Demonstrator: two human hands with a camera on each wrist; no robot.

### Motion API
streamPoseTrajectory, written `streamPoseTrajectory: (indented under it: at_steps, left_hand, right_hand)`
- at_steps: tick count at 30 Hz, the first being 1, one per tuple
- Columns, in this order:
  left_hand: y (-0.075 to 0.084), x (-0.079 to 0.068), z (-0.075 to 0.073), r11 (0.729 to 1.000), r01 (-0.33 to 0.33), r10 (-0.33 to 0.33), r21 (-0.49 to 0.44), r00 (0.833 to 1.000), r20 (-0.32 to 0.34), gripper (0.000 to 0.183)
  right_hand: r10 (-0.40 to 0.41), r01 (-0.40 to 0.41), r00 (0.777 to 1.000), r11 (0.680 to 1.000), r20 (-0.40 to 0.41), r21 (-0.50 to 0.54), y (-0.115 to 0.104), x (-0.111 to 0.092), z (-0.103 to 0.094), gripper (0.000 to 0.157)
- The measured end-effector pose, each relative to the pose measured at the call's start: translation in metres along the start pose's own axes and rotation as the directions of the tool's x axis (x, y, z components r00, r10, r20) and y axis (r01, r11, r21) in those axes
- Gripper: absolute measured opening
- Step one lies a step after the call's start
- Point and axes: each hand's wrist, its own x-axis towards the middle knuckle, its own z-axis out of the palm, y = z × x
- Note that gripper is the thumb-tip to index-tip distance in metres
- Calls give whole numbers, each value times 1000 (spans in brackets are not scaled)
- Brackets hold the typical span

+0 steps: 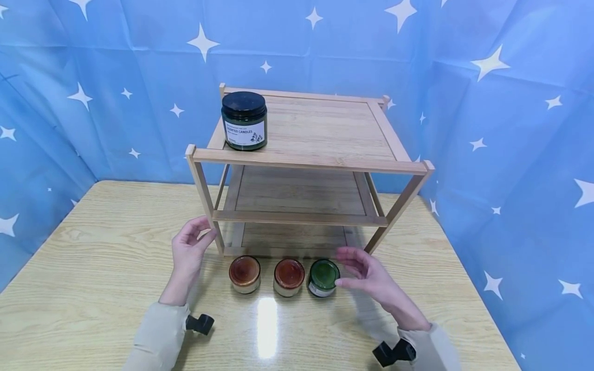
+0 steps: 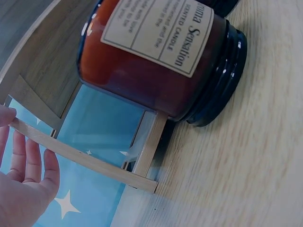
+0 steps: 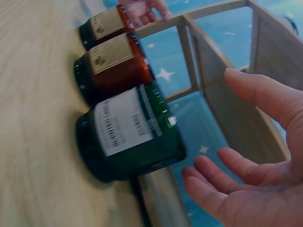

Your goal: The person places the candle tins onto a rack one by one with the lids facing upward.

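Observation:
My left hand (image 1: 187, 252) pinches the front left leg (image 2: 90, 161) of a wooden shelf rack (image 1: 301, 219) between thumb and fingers. On the table in front of the rack stand three candle jars upside down, lids against the tabletop: an amber one (image 1: 244, 274) at left, a reddish-amber one (image 1: 289, 277) in the middle, and a green one (image 1: 324, 278) at right. Beside the green jar is my right hand (image 1: 368, 273), its fingers spread and relaxed. In the right wrist view a gap shows between these fingers and the green jar (image 3: 137, 132).
A dark green candle jar (image 1: 244, 121) with a black lid stands upright on the rack's top left corner. Behind the wooden table (image 1: 93, 268) hangs a blue star-printed cloth (image 1: 139, 77), which also runs down both sides.

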Motion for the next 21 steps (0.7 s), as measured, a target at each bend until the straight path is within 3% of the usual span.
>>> streamPoseTrajectory:
  at_steps: [7, 21]
  left_hand:
    - [-1, 1, 0, 1000, -17, 18, -14, 1000, 14, 40]
    - [-1, 0, -1, 1000, -21, 22, -19, 999, 30, 39]
  right_hand:
    - [65, -66, 998, 997, -16, -47, 16, -1, 2, 69]
    - [88, -87, 996, 995, 20, -58, 39, -3, 16, 73]
